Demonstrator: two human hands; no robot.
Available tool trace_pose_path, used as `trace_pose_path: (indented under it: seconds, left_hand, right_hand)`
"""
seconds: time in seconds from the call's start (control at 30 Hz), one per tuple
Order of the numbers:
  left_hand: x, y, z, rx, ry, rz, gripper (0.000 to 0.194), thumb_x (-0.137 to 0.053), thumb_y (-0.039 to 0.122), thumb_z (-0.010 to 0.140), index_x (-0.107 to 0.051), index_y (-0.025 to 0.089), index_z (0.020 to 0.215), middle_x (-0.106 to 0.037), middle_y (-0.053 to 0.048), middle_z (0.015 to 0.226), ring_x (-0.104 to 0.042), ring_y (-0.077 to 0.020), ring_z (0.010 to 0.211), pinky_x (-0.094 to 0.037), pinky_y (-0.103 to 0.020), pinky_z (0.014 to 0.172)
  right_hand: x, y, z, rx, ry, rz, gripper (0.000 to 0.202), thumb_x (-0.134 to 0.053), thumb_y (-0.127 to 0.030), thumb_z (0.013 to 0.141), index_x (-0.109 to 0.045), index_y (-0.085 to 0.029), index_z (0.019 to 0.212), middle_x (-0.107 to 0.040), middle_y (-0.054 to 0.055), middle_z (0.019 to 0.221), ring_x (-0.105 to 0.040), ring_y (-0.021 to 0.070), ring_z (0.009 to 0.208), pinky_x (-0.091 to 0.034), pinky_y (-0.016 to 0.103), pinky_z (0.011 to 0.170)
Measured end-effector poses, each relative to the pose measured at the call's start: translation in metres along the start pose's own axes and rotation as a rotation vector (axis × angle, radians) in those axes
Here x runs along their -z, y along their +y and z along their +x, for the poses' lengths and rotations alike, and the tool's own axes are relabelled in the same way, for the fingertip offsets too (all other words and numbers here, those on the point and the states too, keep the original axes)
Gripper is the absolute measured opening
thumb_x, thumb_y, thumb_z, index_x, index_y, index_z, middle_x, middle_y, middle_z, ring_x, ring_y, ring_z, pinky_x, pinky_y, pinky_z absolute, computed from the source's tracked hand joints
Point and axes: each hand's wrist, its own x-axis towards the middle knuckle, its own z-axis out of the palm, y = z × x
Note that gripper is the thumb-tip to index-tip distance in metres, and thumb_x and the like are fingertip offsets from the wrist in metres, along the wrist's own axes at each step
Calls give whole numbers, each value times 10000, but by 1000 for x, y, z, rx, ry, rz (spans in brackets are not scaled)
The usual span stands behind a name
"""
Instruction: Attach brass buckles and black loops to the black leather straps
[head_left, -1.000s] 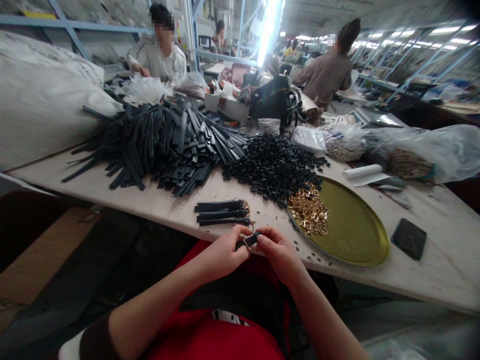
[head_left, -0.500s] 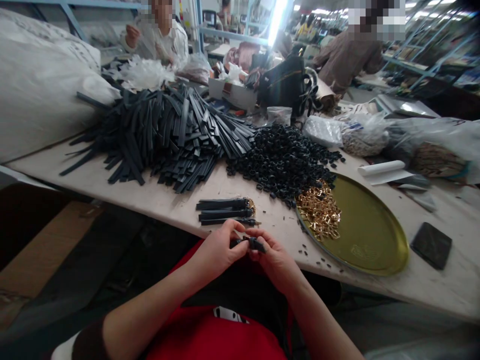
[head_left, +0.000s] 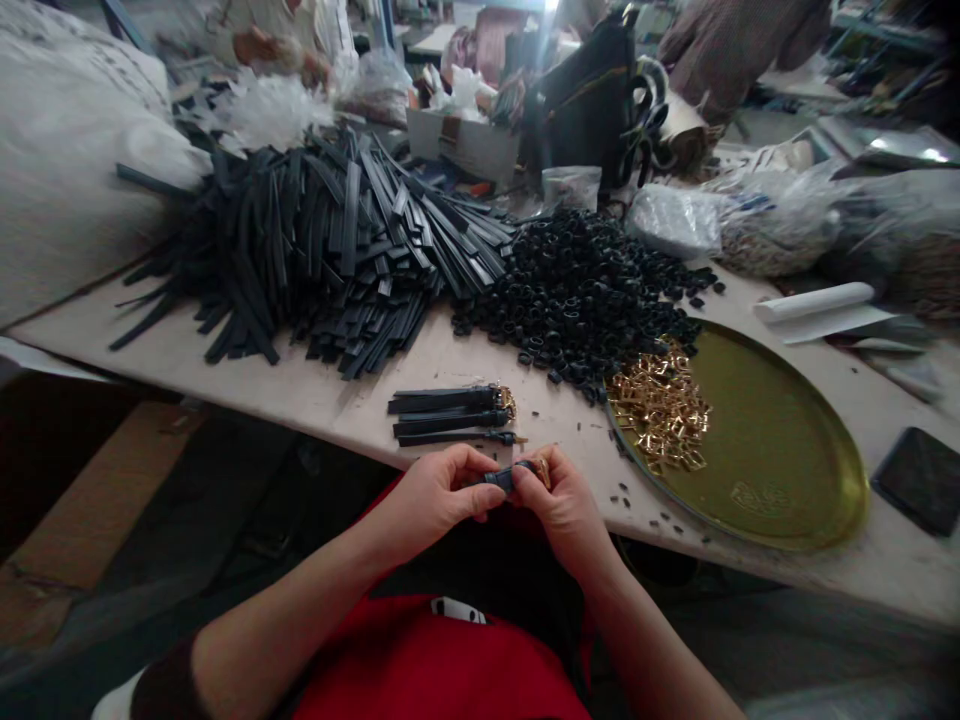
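Observation:
Between my two hands, just in front of the table edge, is a dark strap (head_left: 499, 479) with a gold buckle (head_left: 541, 470) at its right end. My left hand (head_left: 442, 490) pinches the strap from the left. On the other side, my right hand (head_left: 561, 505) is closed around the buckle end, its thumb on the strap. Fingers hide part of the piece. Right behind my hands lie small stacks of buckled straps (head_left: 450, 405), gold ends to the right. A large heap of loose dark straps (head_left: 322, 240) and a pile of small black loops (head_left: 585, 290) are farther back.
A round gold-coloured tray (head_left: 787, 440) at right has gold buckles (head_left: 660, 410) heaped on its left side. A dark flat object (head_left: 919, 480) lies beyond it. White sacking (head_left: 67, 180) bulges at left. Behind are plastic bags (head_left: 675, 220), a black bag (head_left: 577, 110) and other people.
The view has dipped and come closer to the table. My right hand has shifted on the strap, and the gold buckle now shows at its right end.

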Motion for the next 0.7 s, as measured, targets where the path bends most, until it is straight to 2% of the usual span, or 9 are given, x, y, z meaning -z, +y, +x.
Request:
trace_pose_path:
  seconds: [0.07, 0.1, 0.2, 0.3, 0.5, 0.6, 0.7]
  left_hand:
    - [-1, 0, 0, 15, -2, -31, 250, -620, 261, 726, -573, 135, 937, -654, -26, 823, -592, -120, 690, -457, -241, 650]
    - [-1, -1, 0, 17, -2, -31, 237, -609, 243, 731, -580, 137, 942, -656, -24, 821, -596, -120, 700, -458, -241, 662]
    - [-5, -8, 1, 26, 2, 1, 193, -590, 208, 732, -601, 141, 913, -659, -15, 776, -601, -123, 697, -459, -241, 665]
    - [-9, -15, 0, 48, -18, -17, 176, -610, 205, 708, -604, 137, 870, -655, -12, 740, -607, -134, 695, -466, -252, 664]
    - [-11, -14, -15, 54, -108, -119, 296, -592, 185, 720, -565, 143, 1012, -656, -25, 844, -619, -135, 757, -477, -265, 714]
    - [-10, -10, -23, 21, -89, -36, 295, -588, 206, 728, -559, 147, 1016, -644, -1, 748, -615, -125, 705, -474, -244, 672]
    - [-9, -9, -28, -5, -82, 77, 351, -581, 216, 728, -522, 151, 1068, -640, 6, 705, -615, -130, 671, -472, -238, 628]
  right_hand:
    - [0, 0, -2, 124, 94, -177, 213, -607, -335, 717, -449, -209, 785, -481, -53, 659, -443, 93, 546, -378, 216, 515]
    - [1, 0, -4, 181, 97, -275, 188, -585, -311, 732, -451, -213, 819, -478, -55, 657, -444, 94, 537, -375, 214, 506]
    - [4, 1, -11, 308, -22, -560, 112, -496, -262, 788, -470, -218, 888, -488, -54, 610, -454, 106, 510, -353, 220, 489]
    - [7, 2, -19, 364, -134, -691, 78, -437, -257, 826, -472, -219, 885, -524, -36, 621, -490, 120, 532, -360, 230, 507]
    - [4, 8, -33, 348, -112, -653, 156, -358, -321, 878, -460, -205, 896, -539, -18, 645, -513, 132, 564, -382, 245, 534]
    - [1, 10, -40, 356, -186, -541, 217, -337, -338, 895, -475, -203, 995, -614, 39, 839, -578, 158, 750, -436, 275, 661]
    - [0, 9, -46, 353, -277, -424, 308, -341, -356, 899, -463, -206, 1139, -591, 79, 1085, -551, 184, 986, -427, 317, 833]
